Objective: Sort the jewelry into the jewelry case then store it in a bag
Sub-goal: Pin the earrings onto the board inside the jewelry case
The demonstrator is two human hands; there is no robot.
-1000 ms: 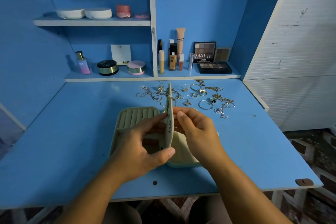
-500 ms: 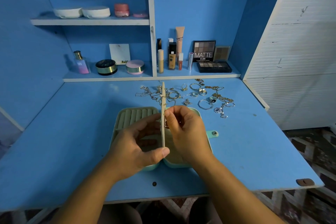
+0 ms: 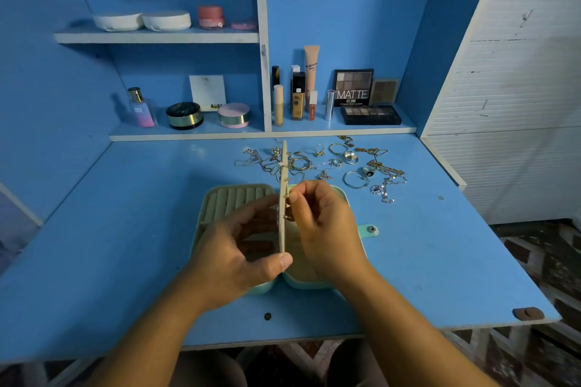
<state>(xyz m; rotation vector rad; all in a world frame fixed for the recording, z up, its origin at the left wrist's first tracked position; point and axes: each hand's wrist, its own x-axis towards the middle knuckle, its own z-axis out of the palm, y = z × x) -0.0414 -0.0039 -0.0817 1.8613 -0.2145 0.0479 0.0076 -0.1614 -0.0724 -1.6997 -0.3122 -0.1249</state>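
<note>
An open mint-green jewelry case (image 3: pixel 220 198) with cream ring rolls lies on the blue desk (image 3: pixel 110 245). Its cream middle flap (image 3: pixel 284 166) stands upright, edge-on to me, with small earrings stuck through it. My left hand (image 3: pixel 239 248) grips the flap's lower edge, thumb on the near side. My right hand (image 3: pixel 323 226) pinches a small earring piece against the flap's right face. Loose jewelry (image 3: pixel 345 163), with rings, chains and bangles, lies scattered behind the case.
Back shelves hold cosmetics: a perfume bottle (image 3: pixel 141 108), round compacts (image 3: pixel 184 115), foundation tubes (image 3: pixel 297 94) and eyeshadow palettes (image 3: pixel 371 115). A white slatted panel (image 3: pixel 509 88) bounds the right side. The case's snap tab (image 3: pixel 371 229) sticks out to the right.
The flap has swung from leaning right to standing straight upright. My right hand moved up its right face and now pinches at an earring there. The snap tab came into view.
</note>
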